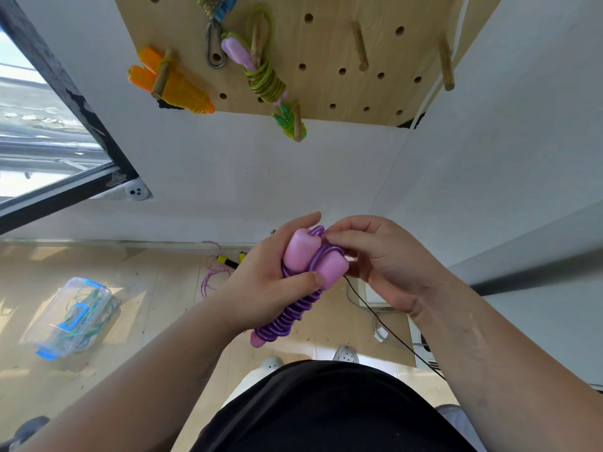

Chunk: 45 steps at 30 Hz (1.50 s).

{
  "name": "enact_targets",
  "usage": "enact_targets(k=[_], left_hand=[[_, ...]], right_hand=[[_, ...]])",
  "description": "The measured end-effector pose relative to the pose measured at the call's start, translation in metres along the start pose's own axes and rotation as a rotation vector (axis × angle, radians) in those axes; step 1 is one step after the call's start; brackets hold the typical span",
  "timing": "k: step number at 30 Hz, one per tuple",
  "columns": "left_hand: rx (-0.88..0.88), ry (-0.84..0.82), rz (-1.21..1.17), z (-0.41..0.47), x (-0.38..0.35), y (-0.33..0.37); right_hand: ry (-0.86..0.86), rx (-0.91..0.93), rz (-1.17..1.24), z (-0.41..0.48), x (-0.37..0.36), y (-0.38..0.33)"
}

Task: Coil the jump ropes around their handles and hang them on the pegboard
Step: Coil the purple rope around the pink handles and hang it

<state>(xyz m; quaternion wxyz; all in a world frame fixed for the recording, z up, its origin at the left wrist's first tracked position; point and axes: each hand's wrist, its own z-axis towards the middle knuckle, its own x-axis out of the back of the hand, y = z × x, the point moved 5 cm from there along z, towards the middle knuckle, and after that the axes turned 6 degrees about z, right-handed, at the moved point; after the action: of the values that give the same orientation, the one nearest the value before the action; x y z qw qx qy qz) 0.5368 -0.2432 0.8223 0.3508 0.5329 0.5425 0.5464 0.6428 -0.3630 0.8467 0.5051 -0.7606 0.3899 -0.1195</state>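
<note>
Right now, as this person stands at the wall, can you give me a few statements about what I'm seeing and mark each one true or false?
1. The left hand grips the purple jump rope. True.
2. The purple jump rope already hangs on the pegboard. False: both hands hold it below the board.
3. An orange jump rope hangs on a wooden peg. True.
4. The clear box sits to the person's right. False: it sits to their left.
5. The right hand hangs idle. False: its fingers pinch the purple rope by the pink handle tops.
</note>
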Motion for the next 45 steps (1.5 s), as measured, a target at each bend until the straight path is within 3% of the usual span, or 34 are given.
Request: enact_targets(k=[7,10,21,25,30,34,37,39,45], left_hand=[[0.049,0.052,-0.023,-0.001,-0.005,-0.015],[0.025,0.073,-0.119,-0.003,-0.005,-0.013],[0.004,0.148,-0.023,0.001,-0.003,0.001],[-0.023,0.152,0.021,0.005,-0.012,0.012],[-0.051,0.224,-0.187,0.003,-0.010,0.016],[-0.141,0.267,-0.179,0.000,-0.005,0.022],[-0.286,0.275,-0.025,0.000,0.000,0.036],[-0.283,0.269,-0.016,0.001,0.000,0.039],[-0.033,0.337,-0.443,0.005,-0.001,0.040]], right_hand=[[0.215,0.301,-0.377,-0.010,0.003,-0.007],[0.195,0.361,-0.481,-0.013,-0.002,-0.005],[0.096,0.361,-0.369,-0.018,-0.005,-0.015],[0.120,0.403,-0.468,-0.025,0.000,-0.030],[0.092,0.421,-0.597,-0.032,-0.007,-0.031],[0.102,0.387,-0.699,-0.033,-0.013,-0.031],[0.101,0.342,-0.659,-0.033,-0.016,-0.029],[0.098,0.337,-0.597,-0.032,-0.017,-0.029],[0.081,0.440,-0.207,-0.030,-0.013,-0.016]])
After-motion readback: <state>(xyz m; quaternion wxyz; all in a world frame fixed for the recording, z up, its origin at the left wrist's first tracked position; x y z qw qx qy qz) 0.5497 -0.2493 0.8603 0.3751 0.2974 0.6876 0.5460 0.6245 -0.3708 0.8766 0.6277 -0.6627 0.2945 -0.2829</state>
